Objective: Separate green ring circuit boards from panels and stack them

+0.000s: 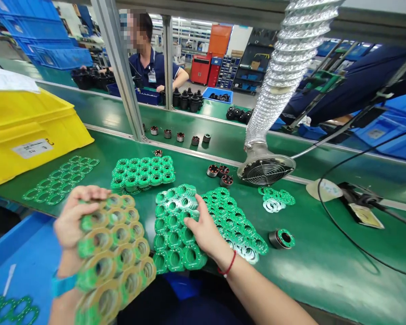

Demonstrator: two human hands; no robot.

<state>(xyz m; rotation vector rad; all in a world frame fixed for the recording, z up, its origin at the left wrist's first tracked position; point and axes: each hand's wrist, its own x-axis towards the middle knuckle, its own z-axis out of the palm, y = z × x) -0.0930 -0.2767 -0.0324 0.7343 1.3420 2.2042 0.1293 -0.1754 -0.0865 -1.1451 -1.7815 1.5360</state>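
Note:
My left hand (72, 216) is closed on the upper left edge of a thick stack of ring-shaped circuit board panels (120, 234). The stack is tilted, showing tan ring faces and green edges, and is partly blurred. My right hand (205, 228) grips the right side of another stack of green ring circuit board panels (172, 234), thumb on top, its other fingers mostly hidden. Right of that hand, more green panels (237, 221) lie fanned out on the bench. Behind both hands sits a neat stack of green panels (142, 171).
A single panel (62, 180) lies by the yellow bin (30, 131). Motor stators (218, 171) stand near the fume duct (267, 167). Loose rings (277, 198) and a stator with a green ring (282, 238) lie right. A blue bin (20, 248) is lower left; a co-worker (152, 67) is across the bench.

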